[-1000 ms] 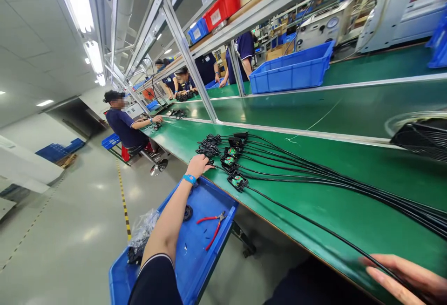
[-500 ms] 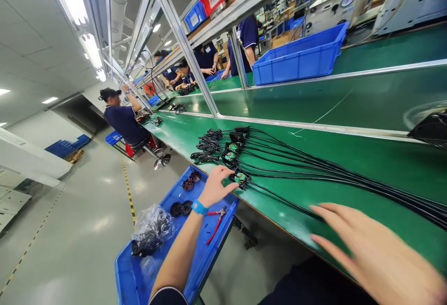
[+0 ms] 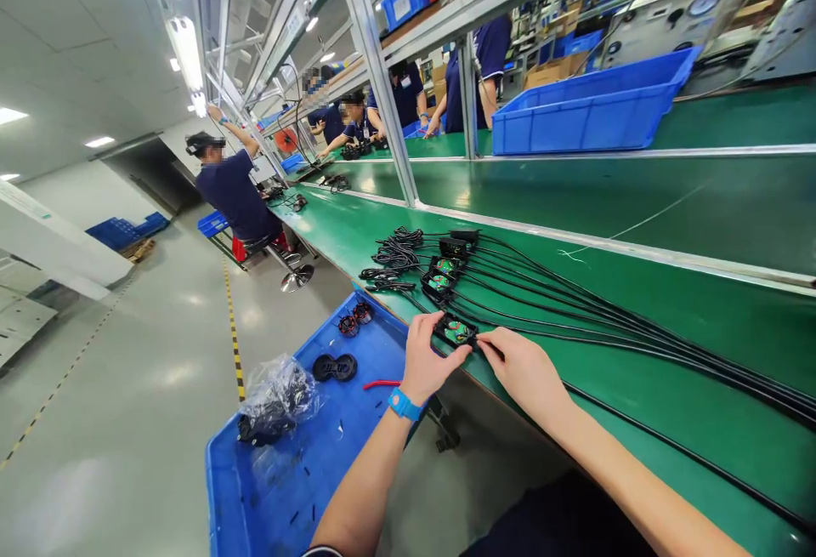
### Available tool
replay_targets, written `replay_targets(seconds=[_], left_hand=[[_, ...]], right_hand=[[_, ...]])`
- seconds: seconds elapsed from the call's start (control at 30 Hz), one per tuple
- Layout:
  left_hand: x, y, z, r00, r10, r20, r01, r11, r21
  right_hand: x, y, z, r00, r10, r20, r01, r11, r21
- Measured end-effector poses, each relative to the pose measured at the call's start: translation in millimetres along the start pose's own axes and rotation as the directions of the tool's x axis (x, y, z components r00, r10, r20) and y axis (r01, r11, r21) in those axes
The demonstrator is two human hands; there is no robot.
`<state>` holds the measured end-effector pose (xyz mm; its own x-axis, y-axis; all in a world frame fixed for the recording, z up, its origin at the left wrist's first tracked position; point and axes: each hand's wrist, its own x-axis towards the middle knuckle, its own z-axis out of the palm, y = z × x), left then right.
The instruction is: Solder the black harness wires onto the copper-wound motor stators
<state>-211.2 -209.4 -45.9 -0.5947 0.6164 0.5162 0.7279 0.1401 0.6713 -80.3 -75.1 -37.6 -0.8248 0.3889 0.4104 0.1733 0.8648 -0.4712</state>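
Observation:
A black housing (image 3: pixel 456 331) with a green circuit board inside lies at the near edge of the green bench. My left hand (image 3: pixel 431 356) grips its left side, thumb at the near edge and fingers at the far one. At its right end, my right hand (image 3: pixel 519 363) pinches the black cable (image 3: pixel 663 436) where it meets the housing. The cable runs off to the lower right along the bench. Behind stand more black housings (image 3: pixel 439 278) with green boards, joined to coiled black cables (image 3: pixel 399 251) on the left and long parallel cables (image 3: pixel 612 306) on the right.
A blue tray (image 3: pixel 220 489) beside the bench holds a plastic bag (image 3: pixel 280 395), a black double-ring part (image 3: pixel 335 367), small coil-like parts (image 3: pixel 354 317) and a red-handled tool (image 3: pixel 381 383). A blue bin (image 3: pixel 574 119) stands behind a metal rail. Several co-workers sit or stand farther off.
My right hand has moved left from over the bench to the housing's right end and closed on the cable. My left hand stays at the housing. The view has shifted slightly.

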Motion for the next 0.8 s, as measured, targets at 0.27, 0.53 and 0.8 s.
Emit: replay_targets(seconds=[0.27, 0.53, 0.8], left_hand=[[-4.4, 0.1, 4.1, 0.999, -0.015, -0.043, 0.016, 1.0, 0.023], [-13.9, 7.4, 3.1, 0.994, 0.097, 0.056, -0.109, 0.95, 0.291], [-21.9, 15.0, -4.2, 0.967, 0.19, 0.168, -0.242, 0.891, 0.384]], right_hand=[[-0.3, -1.3, 1.0, 0.998, -0.064, -0.031, 0.062, 0.997, -0.049], [0.5, -0.3, 4.8, 0.973, -0.208, -0.103, 0.185, 0.963, -0.194], [3.7, -2.4, 6.4, 0.965, -0.232, -0.118, 0.202, 0.954, -0.223]])
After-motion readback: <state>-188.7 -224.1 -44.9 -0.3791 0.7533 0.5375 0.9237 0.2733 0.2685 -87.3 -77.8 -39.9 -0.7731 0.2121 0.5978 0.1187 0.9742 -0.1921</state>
